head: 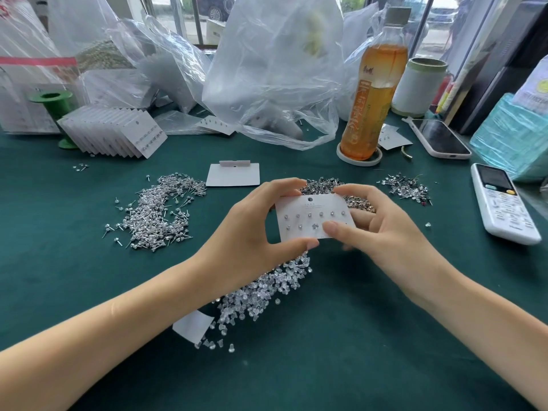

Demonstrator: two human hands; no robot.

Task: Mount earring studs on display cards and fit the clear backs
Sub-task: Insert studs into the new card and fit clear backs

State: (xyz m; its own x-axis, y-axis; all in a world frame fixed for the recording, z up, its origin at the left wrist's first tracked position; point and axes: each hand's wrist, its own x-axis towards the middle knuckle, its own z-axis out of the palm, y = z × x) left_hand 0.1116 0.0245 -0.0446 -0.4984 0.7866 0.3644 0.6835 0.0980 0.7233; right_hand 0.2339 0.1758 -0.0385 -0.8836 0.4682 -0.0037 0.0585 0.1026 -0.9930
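A white display card (305,209) with two rows of small studs is held above the green table (326,351). My left hand (252,232) pinches its left side, thumb under the bottom edge and forefinger over the top. My right hand (382,223) grips its right side, thumb pressed on the card's lower row, fingers behind. Under the hands lies a heap of clear backs (261,295). Piles of loose studs lie at the left (157,212), behind the card (323,185) and at the right (406,188).
A blank card (232,175) lies beyond the hands, a stack of filled cards (115,132) at the back left. Plastic bags (275,69), an orange drink bottle (373,93), a phone (440,137), a remote (502,203) and a white slip (192,324) surround the work area.
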